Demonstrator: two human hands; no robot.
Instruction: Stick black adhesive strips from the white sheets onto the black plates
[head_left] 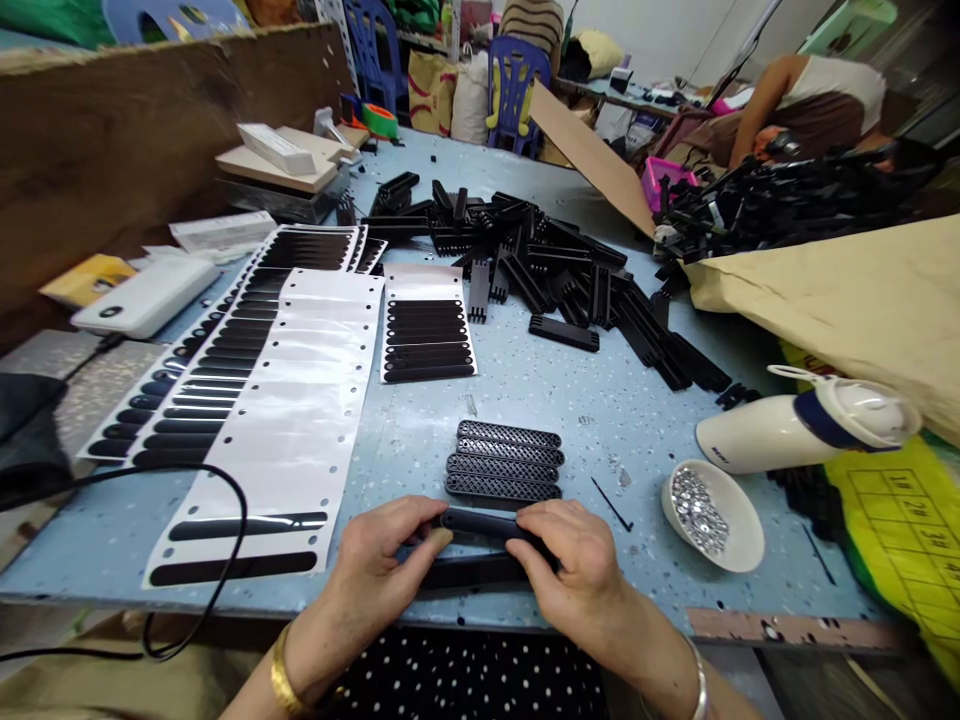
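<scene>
Between my two hands is a long black plastic bar with rounded ends, held just above the table's near edge. My left hand pinches its left end between thumb and fingers. At the other end, my right hand grips it, thumb in front and fingers on top. Below it lies another black bar, partly covered by my hands. Just beyond are several textured black bars laid side by side. Sheets of black adhesive strips spread out to the left, and a smaller strip sheet lies farther back.
A heap of black plastic pieces covers the back of the table. On the right stand a white bowl of small metal parts and a white bottle on its side. A hex key lies nearby. A black cable crosses the left sheets.
</scene>
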